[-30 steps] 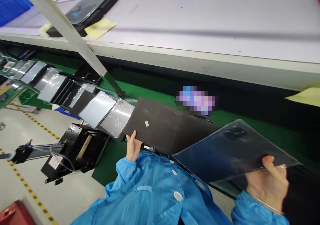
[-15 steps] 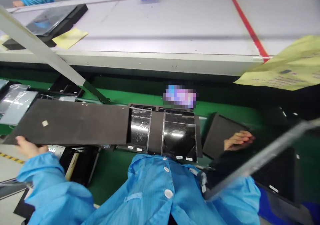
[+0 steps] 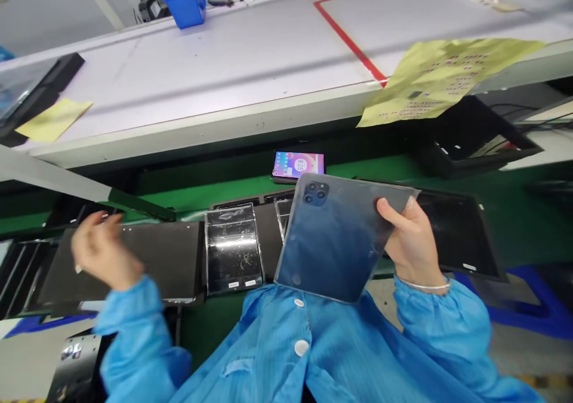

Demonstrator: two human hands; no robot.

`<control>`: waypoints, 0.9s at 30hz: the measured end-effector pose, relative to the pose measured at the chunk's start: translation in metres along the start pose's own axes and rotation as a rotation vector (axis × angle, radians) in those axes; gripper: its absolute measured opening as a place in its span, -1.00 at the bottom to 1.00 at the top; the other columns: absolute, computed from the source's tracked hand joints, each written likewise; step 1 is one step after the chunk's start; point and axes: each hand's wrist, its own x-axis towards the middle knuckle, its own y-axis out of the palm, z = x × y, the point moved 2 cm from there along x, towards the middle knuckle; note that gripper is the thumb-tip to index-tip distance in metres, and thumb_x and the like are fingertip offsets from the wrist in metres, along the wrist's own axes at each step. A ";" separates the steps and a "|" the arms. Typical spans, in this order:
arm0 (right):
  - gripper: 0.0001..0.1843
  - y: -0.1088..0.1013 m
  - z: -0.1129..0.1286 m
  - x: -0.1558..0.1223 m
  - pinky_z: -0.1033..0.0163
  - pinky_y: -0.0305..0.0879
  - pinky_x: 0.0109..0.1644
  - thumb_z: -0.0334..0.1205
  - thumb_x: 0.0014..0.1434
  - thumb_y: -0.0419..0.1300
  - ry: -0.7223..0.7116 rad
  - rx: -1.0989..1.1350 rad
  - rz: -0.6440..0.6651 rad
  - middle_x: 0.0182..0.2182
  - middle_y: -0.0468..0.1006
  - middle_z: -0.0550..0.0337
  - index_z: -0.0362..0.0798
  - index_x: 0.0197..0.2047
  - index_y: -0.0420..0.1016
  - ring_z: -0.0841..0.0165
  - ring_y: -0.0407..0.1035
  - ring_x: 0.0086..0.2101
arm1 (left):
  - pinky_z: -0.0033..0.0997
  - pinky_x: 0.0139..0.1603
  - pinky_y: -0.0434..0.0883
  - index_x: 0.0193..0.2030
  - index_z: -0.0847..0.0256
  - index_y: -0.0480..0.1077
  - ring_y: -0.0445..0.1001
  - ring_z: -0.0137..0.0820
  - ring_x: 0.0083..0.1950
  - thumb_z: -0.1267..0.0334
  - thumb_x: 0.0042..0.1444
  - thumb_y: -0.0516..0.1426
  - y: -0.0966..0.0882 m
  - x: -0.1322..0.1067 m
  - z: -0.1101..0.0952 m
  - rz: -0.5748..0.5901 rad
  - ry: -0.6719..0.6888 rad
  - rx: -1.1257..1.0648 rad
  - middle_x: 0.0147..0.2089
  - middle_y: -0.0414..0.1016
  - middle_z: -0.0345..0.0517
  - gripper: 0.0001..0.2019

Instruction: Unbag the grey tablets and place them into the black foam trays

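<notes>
My right hand (image 3: 414, 239) grips a tablet (image 3: 335, 236) by its right edge, thumb on top. The tablet's blue-grey back with a camera cluster faces up, and clear film appears to cover it. My left hand (image 3: 105, 251), blurred by motion, is raised over a dark flat board (image 3: 156, 260) with its fingers loosely apart and nothing in them. Between the hands, a film-covered black tablet (image 3: 233, 245) lies screen up on a dark tray (image 3: 267, 230). A second film-covered screen (image 3: 283, 212) is mostly hidden behind the held tablet.
A lit phone (image 3: 299, 164) lies behind the tray on the green surface (image 3: 197, 197). Another black tablet (image 3: 461, 230) lies at the right. A white shelf (image 3: 250, 68) runs across the back, with a yellow printed sheet (image 3: 439, 80) hanging over its edge. A pale post (image 3: 54, 176) stands left.
My left hand has let go of the dark board and moved up and right; the board now lies flat. My right hand has brought the tablet leftward, its back now showing. The view has turned right.
</notes>
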 end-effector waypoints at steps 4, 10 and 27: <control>-0.47 0.013 0.021 -0.022 0.23 0.52 -0.30 0.08 -0.24 0.66 0.029 -0.057 0.072 -0.33 0.66 0.24 0.06 -0.25 0.63 0.27 0.53 -0.34 | -0.28 -0.27 0.59 0.25 0.05 0.50 0.61 -0.33 -0.18 0.10 0.30 0.28 0.113 -0.088 -0.024 0.436 0.136 -0.066 0.01 0.53 -0.02 -0.59; -0.56 0.009 0.049 -0.042 0.32 0.40 -0.34 0.02 -0.12 0.62 -0.112 -0.128 0.086 -0.38 0.59 0.28 0.04 -0.25 0.59 0.36 0.45 -0.37 | -0.43 -0.35 0.45 -0.25 0.18 0.56 0.47 -0.47 -0.34 0.56 0.16 0.34 0.164 -0.133 -0.069 0.169 0.556 -0.054 -0.38 0.44 -0.26 -0.81; -0.49 -0.003 0.053 -0.035 0.12 0.38 -0.23 -0.03 -0.25 0.63 -0.069 -0.085 -0.025 -0.36 0.57 0.25 0.02 -0.25 0.60 0.29 0.43 -0.36 | -0.32 -0.47 0.49 -0.19 0.24 0.60 0.57 -0.40 -0.36 0.51 0.16 0.35 0.164 -0.172 -0.090 0.357 0.864 0.052 -0.31 0.66 -0.19 -0.87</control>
